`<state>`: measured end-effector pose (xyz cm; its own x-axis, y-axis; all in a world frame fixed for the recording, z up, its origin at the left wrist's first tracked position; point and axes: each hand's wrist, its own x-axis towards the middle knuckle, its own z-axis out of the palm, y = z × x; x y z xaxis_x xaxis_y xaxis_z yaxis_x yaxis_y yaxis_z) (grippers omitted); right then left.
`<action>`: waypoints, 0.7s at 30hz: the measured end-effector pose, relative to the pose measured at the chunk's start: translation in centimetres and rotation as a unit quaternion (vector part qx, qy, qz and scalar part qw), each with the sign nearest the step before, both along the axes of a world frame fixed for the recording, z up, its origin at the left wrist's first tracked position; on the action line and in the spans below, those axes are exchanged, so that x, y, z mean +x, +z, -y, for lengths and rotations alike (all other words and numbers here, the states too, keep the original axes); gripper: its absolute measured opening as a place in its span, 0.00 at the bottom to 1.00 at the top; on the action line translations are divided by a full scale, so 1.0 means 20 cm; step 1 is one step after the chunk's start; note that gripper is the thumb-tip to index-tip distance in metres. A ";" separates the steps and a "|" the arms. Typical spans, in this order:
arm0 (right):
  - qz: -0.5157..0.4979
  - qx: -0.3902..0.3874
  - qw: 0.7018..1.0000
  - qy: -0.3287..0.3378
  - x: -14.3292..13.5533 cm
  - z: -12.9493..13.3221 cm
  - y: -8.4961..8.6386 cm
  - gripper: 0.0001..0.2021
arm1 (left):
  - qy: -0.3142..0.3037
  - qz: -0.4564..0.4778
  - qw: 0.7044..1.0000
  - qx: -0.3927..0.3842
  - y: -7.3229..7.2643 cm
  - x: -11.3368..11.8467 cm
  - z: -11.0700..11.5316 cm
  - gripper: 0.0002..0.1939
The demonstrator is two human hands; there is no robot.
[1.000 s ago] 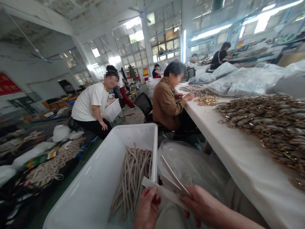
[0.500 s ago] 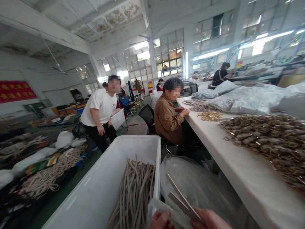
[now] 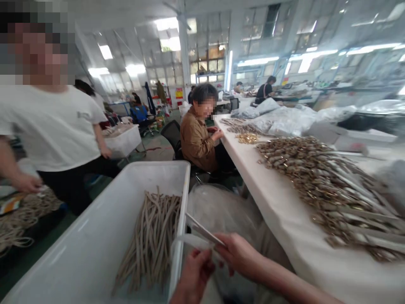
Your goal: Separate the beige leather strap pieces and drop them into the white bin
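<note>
Below the middle of the view, my right hand (image 3: 236, 254) is closed on flat pale straps (image 3: 204, 230), whose ends point up and left toward a bin rim. Close beside it, my left hand (image 3: 198, 268) has its fingers pinched together. A whitish, partly see-through strip (image 3: 192, 241) curves at the left fingertips; what it is and how firmly it is gripped are unclear. Both hands are just right of a white plastic bin (image 3: 91, 230). Inside that bin lies a bundle of long grey-beige straps (image 3: 152, 238).
On the right, a long pale-topped table (image 3: 281, 215) bears a heap of straps with metal fittings (image 3: 310, 177). A large clear plastic bag (image 3: 221, 211) is below its edge. One co-worker (image 3: 199, 135) sits at the table; a person in white (image 3: 53, 126) stands left.
The view has swung right and down, showing more of the table. The person in white is now much nearer at left. My right hand and forearm reach farther into view, still gripping the straps.
</note>
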<state>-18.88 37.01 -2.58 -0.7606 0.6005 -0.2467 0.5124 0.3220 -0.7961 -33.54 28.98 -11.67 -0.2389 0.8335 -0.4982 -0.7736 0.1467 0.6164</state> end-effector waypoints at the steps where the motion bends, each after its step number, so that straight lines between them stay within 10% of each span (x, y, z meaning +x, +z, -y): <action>1: -0.011 -0.005 1.000 -0.004 0.00 0.01 0.02 0.14 | -0.011 -0.009 1.000 0.008 0.08 -0.01 0.02 0.24; 5: -0.071 -0.088 0.993 -0.017 0.07 0.03 0.07 0.14 | 0.028 -0.034 0.999 0.005 0.24 -0.18 0.03 0.20; 21: -0.159 -0.161 0.972 -0.062 -0.18 -0.02 0.00 0.20 | -0.002 0.027 0.999 0.030 0.26 -0.25 0.17 0.23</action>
